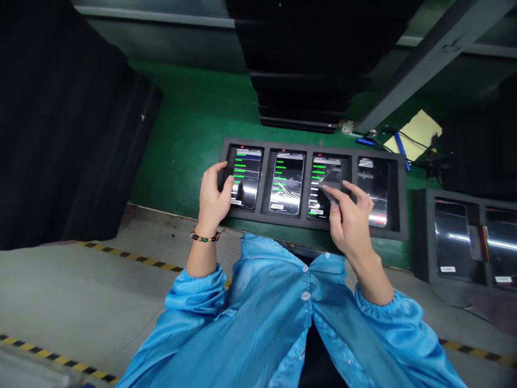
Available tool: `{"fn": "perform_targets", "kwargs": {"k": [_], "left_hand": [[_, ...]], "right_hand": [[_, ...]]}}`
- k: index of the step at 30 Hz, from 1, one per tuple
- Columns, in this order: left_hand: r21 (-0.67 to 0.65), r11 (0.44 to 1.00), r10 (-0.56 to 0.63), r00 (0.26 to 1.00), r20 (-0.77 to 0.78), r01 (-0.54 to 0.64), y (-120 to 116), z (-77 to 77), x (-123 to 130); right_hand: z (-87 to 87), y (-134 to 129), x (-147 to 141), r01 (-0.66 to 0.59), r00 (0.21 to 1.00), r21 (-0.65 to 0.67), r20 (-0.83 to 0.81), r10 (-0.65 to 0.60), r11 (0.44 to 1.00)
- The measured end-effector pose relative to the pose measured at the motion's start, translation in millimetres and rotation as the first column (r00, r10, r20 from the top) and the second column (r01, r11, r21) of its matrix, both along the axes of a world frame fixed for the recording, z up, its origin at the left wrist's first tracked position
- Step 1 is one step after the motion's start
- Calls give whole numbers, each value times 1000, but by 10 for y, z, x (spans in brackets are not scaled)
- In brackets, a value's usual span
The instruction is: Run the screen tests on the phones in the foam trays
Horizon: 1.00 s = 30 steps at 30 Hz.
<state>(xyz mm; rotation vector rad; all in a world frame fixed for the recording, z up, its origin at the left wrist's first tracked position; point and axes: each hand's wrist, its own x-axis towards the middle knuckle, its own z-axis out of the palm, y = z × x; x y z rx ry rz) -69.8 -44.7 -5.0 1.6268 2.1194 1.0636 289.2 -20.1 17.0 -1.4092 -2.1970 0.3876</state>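
A dark foam tray (264,216) lies on the green table, with several phones in its compartments. My left hand (216,196) rests at the tray's left end, thumb and fingers apart, beside the leftmost phone (247,178). It holds nothing. Over the third phone (319,199) is my right hand (351,215), its index finger extended to the screen and the other fingers spread, holding nothing. Green and white lines show on that screen. The second phone (287,180) also shows green lines. Partly behind my right hand, the rightmost phone (374,186) has a darker screen.
Another foam tray (432,258) with phones stands at the right. Behind are blue-handled tools (399,148), cables and yellow paper (420,132). A grey post (428,59) slants above the green table (186,124). Black curtains hang at left and back.
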Motion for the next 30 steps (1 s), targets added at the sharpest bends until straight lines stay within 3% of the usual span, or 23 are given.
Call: {"fn": "perform_targets", "kwargs": {"k": [4,6,12,19,25,30], "left_hand": [[-17,998,-59,998,6,59,-26,-6,-43],[-53,997,-60,998,-7,60,-39,-17,-45],[-97,994,-57,998,-39,53,-40,-41,-25],[-115,992,-53,998,-45,47,-24,-35,-26],[-11,999,-35,993,114,37,-18,-88,-123],[17,999,-45,995,89,43,-9,-95,-124]], "right_hand": [[22,-50,-274,-225,974,-29,11,226,974],[22,-27,-415,-263,964,-38,37,265,964],[-13,131,-601,-163,985,-40,47,165,986],[3,127,-559,-207,978,-35,5,207,978],[32,106,-551,-293,956,-38,-4,293,955],[42,84,-462,-202,978,-19,-49,201,979]]}}
